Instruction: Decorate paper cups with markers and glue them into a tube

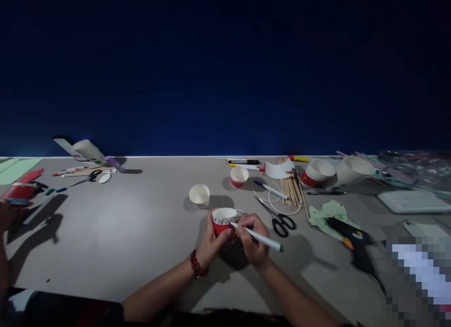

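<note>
Lower centre of frame: a red-and-white cup (220,228) is sitting in the left hand (210,245), its fingers curling round the wall, thumb pressing the front. Right hand (255,245) is pinching a white marker (261,237), nib pointing at the zigzag band (221,221); contact uncertain. Cup is looking like thin paper: probably light, springy, easily dented. Best hold, judging by eye: low on the red wall, gently.
</note>
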Available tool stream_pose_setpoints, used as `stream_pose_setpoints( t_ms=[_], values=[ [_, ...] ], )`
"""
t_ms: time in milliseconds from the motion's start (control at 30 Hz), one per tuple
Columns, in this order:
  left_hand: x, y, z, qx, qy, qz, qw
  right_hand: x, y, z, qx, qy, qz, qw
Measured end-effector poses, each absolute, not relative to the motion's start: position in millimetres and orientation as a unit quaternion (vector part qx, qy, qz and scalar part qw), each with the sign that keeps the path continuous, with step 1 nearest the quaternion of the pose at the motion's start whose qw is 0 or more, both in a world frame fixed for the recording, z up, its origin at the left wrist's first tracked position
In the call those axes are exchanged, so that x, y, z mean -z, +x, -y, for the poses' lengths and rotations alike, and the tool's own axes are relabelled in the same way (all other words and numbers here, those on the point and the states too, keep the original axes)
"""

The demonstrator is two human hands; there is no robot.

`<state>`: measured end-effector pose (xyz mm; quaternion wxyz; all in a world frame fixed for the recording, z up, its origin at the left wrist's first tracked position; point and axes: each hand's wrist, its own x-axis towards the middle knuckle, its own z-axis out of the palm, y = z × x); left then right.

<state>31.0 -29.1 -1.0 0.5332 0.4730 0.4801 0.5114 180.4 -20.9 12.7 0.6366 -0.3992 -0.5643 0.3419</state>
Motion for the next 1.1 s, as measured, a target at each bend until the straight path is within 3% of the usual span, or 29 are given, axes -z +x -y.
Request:
stream_pose_setpoints(
  t_ms=[1100],
  values=[
    [3.0,31.2,28.2,-0.516,0.463,-0.486,0.532,-17.1,182.6,19.7,-0.328,-0.41,0.572,0.63]
  ],
)
